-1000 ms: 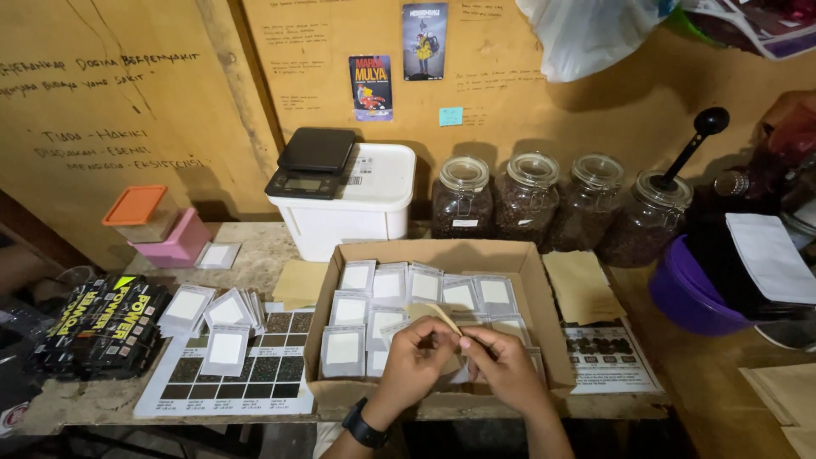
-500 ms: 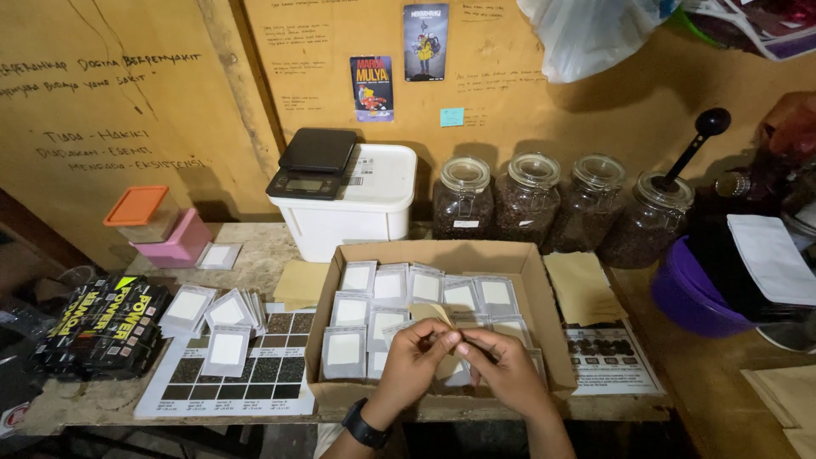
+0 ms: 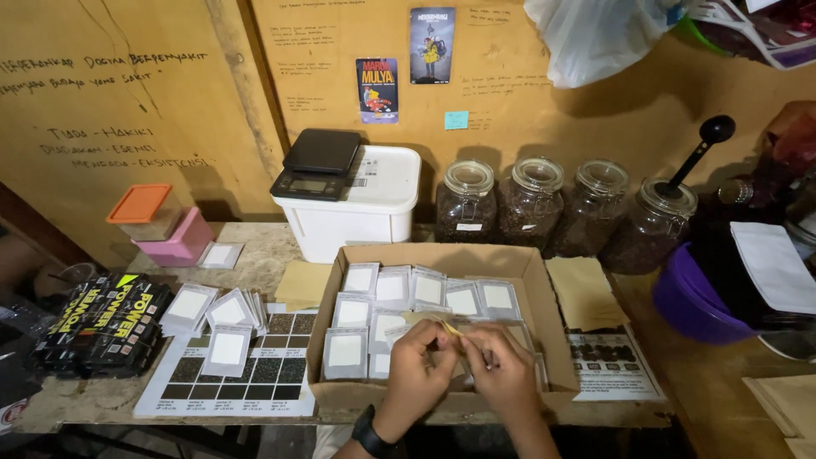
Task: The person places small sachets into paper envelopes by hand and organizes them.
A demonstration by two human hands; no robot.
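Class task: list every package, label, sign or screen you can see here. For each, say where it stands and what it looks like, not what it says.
Small packets: rows in the cardboard box, grey with white labels.
Loose packets: left, on a chart of dark squares.
Black wrappers: far left, yellow lettering.
Two posters: on the wall, colourful.
Scale screen: on the white tub, grey.
Both hands: pinching a tan packet over the box.

A rough wooden bench (image 3: 272,246) stands against a mustard-yellow wall (image 3: 127,102) scrawled with handwriting and hung with two small posters (image 3: 432,44) and a blue sticky note (image 3: 456,120), while warm, dim light leaves the corner at the right (image 3: 790,144) in shadow.
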